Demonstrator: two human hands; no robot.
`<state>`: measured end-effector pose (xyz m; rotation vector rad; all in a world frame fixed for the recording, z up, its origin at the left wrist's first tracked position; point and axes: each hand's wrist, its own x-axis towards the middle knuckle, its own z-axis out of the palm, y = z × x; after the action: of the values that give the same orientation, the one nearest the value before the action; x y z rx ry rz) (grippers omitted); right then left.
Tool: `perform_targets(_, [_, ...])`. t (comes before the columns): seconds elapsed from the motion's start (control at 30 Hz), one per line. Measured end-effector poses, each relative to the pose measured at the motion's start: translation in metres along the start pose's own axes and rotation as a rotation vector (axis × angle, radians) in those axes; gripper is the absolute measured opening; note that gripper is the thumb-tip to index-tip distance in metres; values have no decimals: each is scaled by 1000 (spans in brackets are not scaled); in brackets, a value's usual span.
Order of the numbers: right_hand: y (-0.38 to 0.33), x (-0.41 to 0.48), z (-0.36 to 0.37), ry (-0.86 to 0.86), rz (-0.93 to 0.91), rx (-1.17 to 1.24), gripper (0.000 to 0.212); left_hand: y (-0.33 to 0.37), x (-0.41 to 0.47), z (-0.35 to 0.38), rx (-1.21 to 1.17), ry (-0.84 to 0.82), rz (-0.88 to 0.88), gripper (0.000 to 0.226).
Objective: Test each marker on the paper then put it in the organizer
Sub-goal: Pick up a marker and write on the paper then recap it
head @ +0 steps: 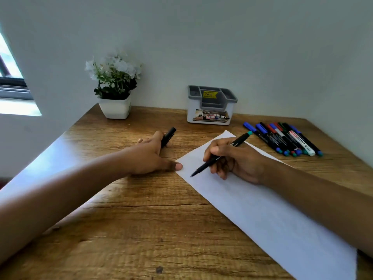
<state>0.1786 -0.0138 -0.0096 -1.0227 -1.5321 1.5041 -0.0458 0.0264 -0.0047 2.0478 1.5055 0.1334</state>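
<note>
My right hand (234, 158) grips an uncapped black marker (203, 165) with a teal end, its tip touching the white paper (272, 215) near the sheet's left edge. My left hand (151, 156) rests on the desk with its thumb on the paper's corner, and its fingers hold the black marker cap (169, 136). A grey and white organizer (211, 105) stands at the back against the wall, with nothing visible in its compartments. Several capped markers (286, 138) lie side by side on the desk to the right of the organizer.
A white pot of white flowers (115, 87) stands at the back left of the wooden desk (151, 229). Walls close the desk at the back and right. A window is at the far left.
</note>
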Motion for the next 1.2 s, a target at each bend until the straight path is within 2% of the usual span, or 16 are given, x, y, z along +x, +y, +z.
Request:
perform_targets(0.13, [-4,-1,-12,-168,109,35,29,-3,-11,8,179,-33,62,93])
perform_targets(0.23, [-7,3,-14,-173,151,68,34,-12,-11,15,299,8,142,90])
perform_targets(0.4, [-17,13,12,79,108,35,22,-21,-7,20,339,12,178,85])
perform_targets(0.57, [-8,12,36,307,24,118,11,-23,-6,22,380,20,189,86])
perform_targets(0.77, [1,14,37,442,-60,196,15,-21,-11,18,383,43,204,81])
perform_targets(0.87, [0,13,37,427,-53,166,14,-22,-11,18,389,40,208,81])
perform_targets(1.0, [-3,11,38,279,35,57,11,-19,-12,17,374,28,194,77])
perform_targets(1.2, [-2,13,41,240,72,-161,9,-17,-10,13,346,-39,171,72])
